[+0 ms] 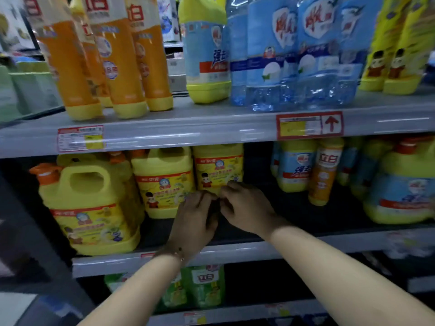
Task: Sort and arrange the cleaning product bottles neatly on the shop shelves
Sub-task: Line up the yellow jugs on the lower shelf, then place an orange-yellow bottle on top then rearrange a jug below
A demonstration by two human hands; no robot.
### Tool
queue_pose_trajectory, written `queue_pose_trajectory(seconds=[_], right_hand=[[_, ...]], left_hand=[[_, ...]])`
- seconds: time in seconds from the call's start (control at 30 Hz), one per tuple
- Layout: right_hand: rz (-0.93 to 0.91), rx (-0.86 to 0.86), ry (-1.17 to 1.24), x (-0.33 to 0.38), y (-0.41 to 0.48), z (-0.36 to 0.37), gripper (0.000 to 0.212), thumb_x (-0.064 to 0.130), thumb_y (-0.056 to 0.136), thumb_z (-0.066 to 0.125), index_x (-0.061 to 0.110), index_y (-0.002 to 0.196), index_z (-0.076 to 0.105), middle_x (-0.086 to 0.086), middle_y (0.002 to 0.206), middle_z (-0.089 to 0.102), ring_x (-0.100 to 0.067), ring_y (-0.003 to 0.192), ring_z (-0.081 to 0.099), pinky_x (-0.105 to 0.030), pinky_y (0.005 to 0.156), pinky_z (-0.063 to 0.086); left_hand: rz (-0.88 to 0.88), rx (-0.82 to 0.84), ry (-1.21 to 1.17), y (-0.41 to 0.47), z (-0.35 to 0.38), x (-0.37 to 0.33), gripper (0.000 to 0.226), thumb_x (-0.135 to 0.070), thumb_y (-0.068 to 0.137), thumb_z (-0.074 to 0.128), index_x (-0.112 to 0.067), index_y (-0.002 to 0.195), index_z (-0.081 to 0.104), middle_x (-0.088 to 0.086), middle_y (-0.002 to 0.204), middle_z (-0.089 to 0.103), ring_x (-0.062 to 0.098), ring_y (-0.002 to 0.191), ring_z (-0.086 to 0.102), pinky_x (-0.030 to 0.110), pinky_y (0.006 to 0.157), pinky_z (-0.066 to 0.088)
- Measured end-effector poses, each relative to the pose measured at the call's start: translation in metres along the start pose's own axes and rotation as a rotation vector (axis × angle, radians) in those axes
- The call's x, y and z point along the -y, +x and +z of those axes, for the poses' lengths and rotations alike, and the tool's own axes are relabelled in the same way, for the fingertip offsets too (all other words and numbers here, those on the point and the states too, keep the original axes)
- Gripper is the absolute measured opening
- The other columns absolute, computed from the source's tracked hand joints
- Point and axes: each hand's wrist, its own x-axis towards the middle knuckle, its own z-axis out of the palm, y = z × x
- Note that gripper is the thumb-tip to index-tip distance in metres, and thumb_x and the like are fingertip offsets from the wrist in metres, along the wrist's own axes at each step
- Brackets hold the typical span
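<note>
Right now both hands are on the middle shelf (235, 250), close together in front of the yellow jugs. The left hand (195, 222) and the right hand (244, 208) touch at the fingertips, fingers curled, and neither is wrapped around a bottle; whether something small is pinched between them I cannot tell. They sit just in front of the rightmost jug (217, 168), with the middle jug (164, 182) beside it and a larger handled jug (87, 208) standing nearer the shelf edge on the left.

To the right of the hands is a dark bare stretch of shelf, then a blue-labelled bottle (294, 170) and a slim orange bottle (324, 175), which stands among unlike products and looks out of place. Its likely mates, the tall orange bottles (113, 62), stand on the upper shelf (211, 128).

The risks, as I judge them: the big handled jug sits close to the lip, so an elbow or a shove along the row could tip it off. The slim orange bottle is narrow and tall and would topple easily if knocked by a sweeping forearm. Reaching deep under the upper shelf could also catch a wrist on its edge.
</note>
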Motion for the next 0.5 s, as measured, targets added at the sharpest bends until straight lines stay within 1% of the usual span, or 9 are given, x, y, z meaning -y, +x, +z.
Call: queue_pose_trajectory(seconds=[0.03,0.07,0.13,0.2,0.3,0.37,0.43,0.5], right_hand=[[0.055,0.021,-0.018,-0.014,-0.007,-0.009,0.021,0.025,0.085,0.056,0.01,0.099,0.06,-0.01,0.101,0.061,-0.032,0.08,0.062,-0.036,0.058,0.051],[0.103,0.027,-0.037,-0.029,-0.015,-0.017,0.023,0.027,0.088,0.053,0.011,0.103,0.06,-0.009,0.105,0.06,-0.03,0.086,0.062,-0.036,0.063,0.051],[0.175,0.008,-0.063,-0.058,-0.032,-0.032,0.021,0.029,0.089,0.052,0.013,0.1,0.059,-0.007,0.104,0.06,-0.028,0.088,0.061,-0.033,0.064,0.048],[0.242,0.002,-0.089,-0.084,-0.049,-0.046,0.02,0.029,0.089,0.052,0.013,0.099,0.06,-0.007,0.104,0.062,-0.027,0.091,0.061,-0.03,0.066,0.046],[0.37,0.003,-0.121,-0.12,-0.07,-0.061,0.029,0.028,0.088,0.053,0.014,0.112,0.06,-0.008,0.116,0.062,-0.027,0.102,0.06,-0.032,0.077,0.049],[0.441,-0.006,-0.152,-0.143,-0.08,-0.069,0.034,0.029,0.087,0.052,0.016,0.118,0.058,-0.007,0.12,0.061,-0.026,0.105,0.059,-0.031,0.078,0.048],[0.486,-0.001,-0.141,-0.162,-0.09,-0.077,0.036,0.032,0.086,0.053,0.019,0.12,0.056,-0.005,0.121,0.06,-0.025,0.104,0.06,-0.031,0.078,0.051],[0.508,0.013,-0.122,-0.179,-0.098,-0.083,0.039,0.034,0.084,0.057,0.022,0.121,0.056,-0.004,0.121,0.061,-0.025,0.104,0.061,-0.032,0.079,0.051]], left_hand=[[0.016,0.039,-0.024,0.011,0.009,-0.009,0.046,-0.011,0.068,0.073,-0.013,0.111,0.058,0.01,0.104,0.06,0.028,0.092,0.059,0.037,0.073,0.053],[0.033,0.07,-0.042,0.022,0.019,-0.019,0.047,-0.011,0.067,0.073,-0.012,0.113,0.059,0.01,0.107,0.06,0.028,0.095,0.06,0.037,0.076,0.054],[0.035,0.123,-0.103,0.045,0.044,-0.043,0.049,-0.014,0.072,0.069,-0.011,0.119,0.058,0.01,0.116,0.059,0.028,0.105,0.057,0.038,0.085,0.052],[-0.018,0.187,-0.219,0.068,0.07,-0.069,0.046,-0.017,0.078,0.065,-0.013,0.123,0.055,0.009,0.12,0.058,0.026,0.111,0.054,0.035,0.09,0.048],[-0.118,0.236,-0.381,0.101,0.107,-0.11,0.044,-0.023,0.083,0.064,-0.018,0.125,0.052,0.002,0.121,0.056,0.018,0.112,0.053,0.028,0.09,0.045],[-0.189,0.253,-0.533,0.119,0.126,-0.135,0.05,-0.023,0.083,0.068,-0.02,0.13,0.05,-0.005,0.12,0.055,0.011,0.111,0.053,0.021,0.087,0.041],[-0.247,0.257,-0.691,0.136,0.138,-0.158,0.052,-0.019,0.081,0.073,-0.016,0.128,0.051,-0.004,0.119,0.057,0.012,0.111,0.055,0.021,0.087,0.043],[-0.285,0.268,-0.808,0.152,0.148,-0.175,0.052,-0.012,0.077,0.077,-0.01,0.124,0.054,0.0,0.115,0.062,0.015,0.109,0.059,0.027,0.09,0.047]])
